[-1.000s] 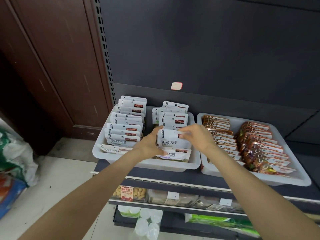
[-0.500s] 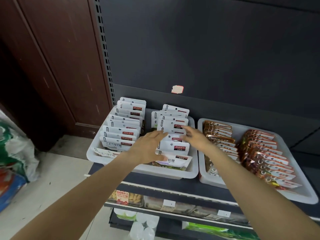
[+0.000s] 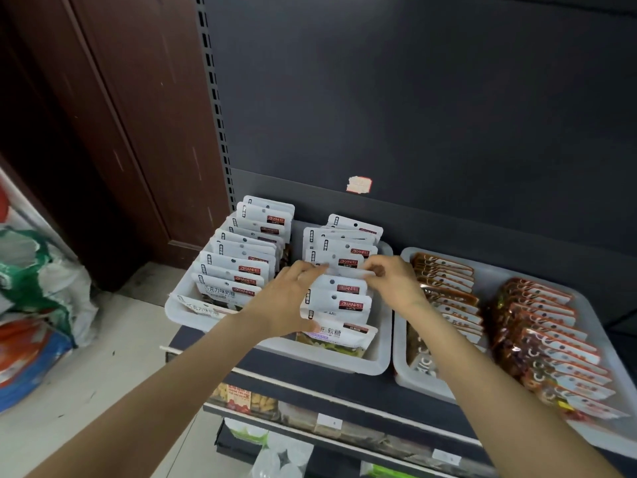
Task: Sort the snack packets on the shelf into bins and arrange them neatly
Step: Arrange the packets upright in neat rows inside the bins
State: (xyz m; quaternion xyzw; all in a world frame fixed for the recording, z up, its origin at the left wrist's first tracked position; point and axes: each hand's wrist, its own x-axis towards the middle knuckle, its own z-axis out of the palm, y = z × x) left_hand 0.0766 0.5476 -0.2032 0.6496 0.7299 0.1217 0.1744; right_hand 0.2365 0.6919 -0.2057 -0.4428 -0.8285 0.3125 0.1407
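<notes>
most packets already stand filed in both bins (image 3: 275,346). my left hand (image 3: 286,298) and right hand (image 3: 393,284) pinch one white packet (image 3: 344,270); its row needs straightening.

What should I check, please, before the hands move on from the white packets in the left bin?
1. Both hands on one packet: left hand and right hand pinch the white packet by its top edge: ok.
2. Packet seated in its row: cannot tell.
3. Front packet upright: lies flat, not ok.
4. Left bin on the shelf: ok.
5. Brown packets in the right bin kept separate: ok.
</notes>
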